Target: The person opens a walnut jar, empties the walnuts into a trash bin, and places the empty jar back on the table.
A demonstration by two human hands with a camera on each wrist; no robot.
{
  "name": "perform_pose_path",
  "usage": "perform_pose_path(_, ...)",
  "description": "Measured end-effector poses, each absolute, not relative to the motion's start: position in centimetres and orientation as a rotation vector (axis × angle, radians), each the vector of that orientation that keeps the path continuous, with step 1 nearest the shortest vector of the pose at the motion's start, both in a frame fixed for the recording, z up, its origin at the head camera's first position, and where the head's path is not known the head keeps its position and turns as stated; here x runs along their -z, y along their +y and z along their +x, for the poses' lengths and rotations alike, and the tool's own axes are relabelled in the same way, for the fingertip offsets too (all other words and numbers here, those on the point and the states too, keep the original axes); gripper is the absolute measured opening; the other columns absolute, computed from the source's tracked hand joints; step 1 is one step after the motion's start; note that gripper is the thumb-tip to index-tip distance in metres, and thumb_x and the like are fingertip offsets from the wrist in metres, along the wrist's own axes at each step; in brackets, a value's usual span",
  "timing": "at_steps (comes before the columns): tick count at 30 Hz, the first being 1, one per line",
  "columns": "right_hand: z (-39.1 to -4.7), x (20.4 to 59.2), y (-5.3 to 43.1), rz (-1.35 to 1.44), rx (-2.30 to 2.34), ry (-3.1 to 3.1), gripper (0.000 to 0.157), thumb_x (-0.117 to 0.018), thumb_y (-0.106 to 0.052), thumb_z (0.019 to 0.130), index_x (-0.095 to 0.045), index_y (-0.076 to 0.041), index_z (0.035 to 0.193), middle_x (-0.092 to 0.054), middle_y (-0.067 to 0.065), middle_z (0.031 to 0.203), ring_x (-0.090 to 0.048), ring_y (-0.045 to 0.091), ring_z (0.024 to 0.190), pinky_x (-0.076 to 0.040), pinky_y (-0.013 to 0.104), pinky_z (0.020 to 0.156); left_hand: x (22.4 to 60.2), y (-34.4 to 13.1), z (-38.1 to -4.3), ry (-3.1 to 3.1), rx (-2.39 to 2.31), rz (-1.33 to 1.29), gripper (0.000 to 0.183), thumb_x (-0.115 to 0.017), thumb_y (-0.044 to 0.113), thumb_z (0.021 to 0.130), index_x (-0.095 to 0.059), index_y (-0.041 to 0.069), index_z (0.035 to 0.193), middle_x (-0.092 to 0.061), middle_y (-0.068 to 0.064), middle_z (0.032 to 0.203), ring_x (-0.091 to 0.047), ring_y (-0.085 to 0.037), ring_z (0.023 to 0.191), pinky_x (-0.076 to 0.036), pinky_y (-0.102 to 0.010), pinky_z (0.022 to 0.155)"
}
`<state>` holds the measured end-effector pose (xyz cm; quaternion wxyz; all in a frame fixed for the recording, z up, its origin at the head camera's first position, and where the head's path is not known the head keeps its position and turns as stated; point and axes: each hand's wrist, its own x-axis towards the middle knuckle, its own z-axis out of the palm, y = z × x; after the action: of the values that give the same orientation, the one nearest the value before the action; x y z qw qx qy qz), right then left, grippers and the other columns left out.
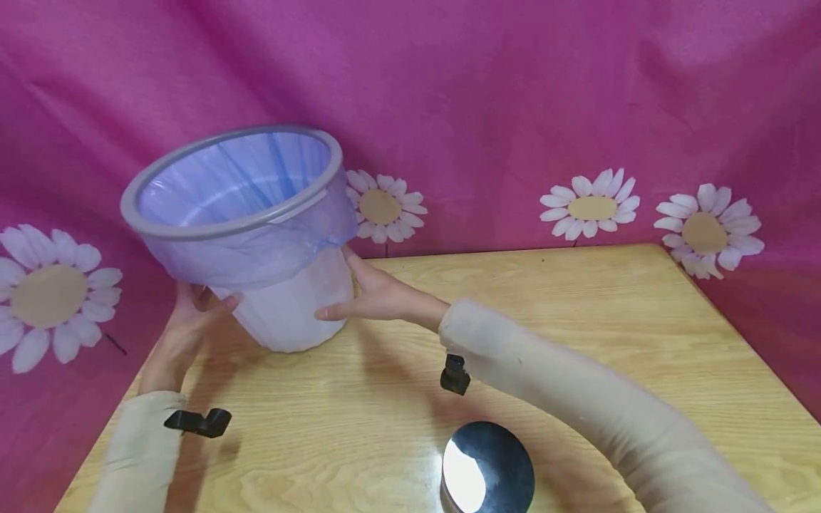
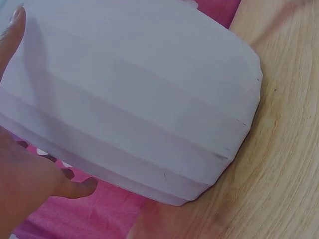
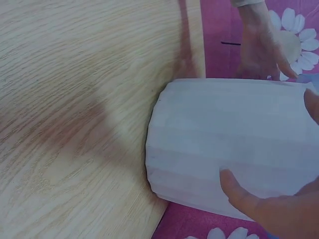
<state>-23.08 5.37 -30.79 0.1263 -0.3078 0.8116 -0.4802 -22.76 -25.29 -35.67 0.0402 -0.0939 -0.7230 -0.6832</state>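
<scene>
A white ribbed trash bin (image 1: 295, 310) is at the far left of the table, leaning slightly. Its mouth carries a grey rim ring (image 1: 192, 231), and a translucent purple bag (image 1: 256, 260) lines it and folds over the outside. On the near left side, my left hand (image 1: 186, 328) holds the bin below the bag's edge. My right hand (image 1: 378, 292) grips the opposite side, thumb laid along the white wall. The right wrist view shows the bin body (image 3: 224, 129) between both hands, with the right thumb (image 3: 239, 194) against it.
The wooden table (image 1: 577, 320) meets a magenta cloth (image 1: 481, 107) with daisies printed on it at the back and sides. A round, shiny black-topped object (image 1: 507, 463) stands near the front edge, close under the right forearm.
</scene>
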Motion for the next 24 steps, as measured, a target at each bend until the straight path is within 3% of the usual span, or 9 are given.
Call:
perform_pose_path(7, -23.6, 31.1, 5.2, -0.99, 1.433, 2.295, 0.119, -0.077, -0.021, 0.081, 0.019, -0.024, 0.151, 0.007, -0.001, 0.16, -0.008, 0.014, 0.145, -0.015, 0.04, 0.116, 35.7, -25.3, -23.1, -2.225, 2.067, -0.328, 0.081, -0.061, 0.001, 0.089, -0.01, 0.026, 0.147, -0.012, -0.008, 0.156, -0.004, -0.019, 0.144, -0.002, -0.043, 0.117)
perform_pose_path(16, -24.3, 31.0, 4.8, -0.887, 1.443, 2.283, 0.11, -0.075, -0.021, 0.082, 0.009, -0.02, 0.153, -0.006, 0.008, 0.16, -0.02, 0.02, 0.143, -0.019, 0.039, 0.115, 35.7, -25.5, -23.2, -2.234, 2.073, -0.297, 0.076, -0.061, 0.001, 0.089, -0.018, 0.028, 0.145, -0.019, -0.006, 0.153, -0.012, -0.02, 0.142, -0.01, -0.037, 0.116)
perform_pose_path(20, -24.2, 30.8, 4.3, -0.865, 1.462, 2.249, 0.108, -0.074, -0.022, 0.083, 0.007, -0.021, 0.154, -0.006, 0.006, 0.16, -0.018, 0.017, 0.143, -0.018, 0.039, 0.116, 35.8, -25.3, -23.4, -2.17, 2.08, -0.279, 0.078, -0.062, -0.002, 0.087, -0.022, 0.027, 0.147, -0.02, -0.007, 0.154, -0.009, -0.02, 0.144, -0.01, -0.033, 0.117)
perform_pose_path(24, -24.1, 30.7, 4.0, -0.818, 1.445, 2.256, 0.106, -0.073, -0.026, 0.084, 0.005, -0.019, 0.155, -0.009, 0.005, 0.16, -0.018, 0.015, 0.142, -0.019, 0.037, 0.115, 35.9, -25.1, -23.5, -2.139, 2.08, -0.284, 0.079, -0.062, -0.004, 0.087, -0.021, 0.025, 0.148, -0.019, -0.008, 0.155, -0.004, -0.021, 0.145, -0.006, -0.037, 0.117)
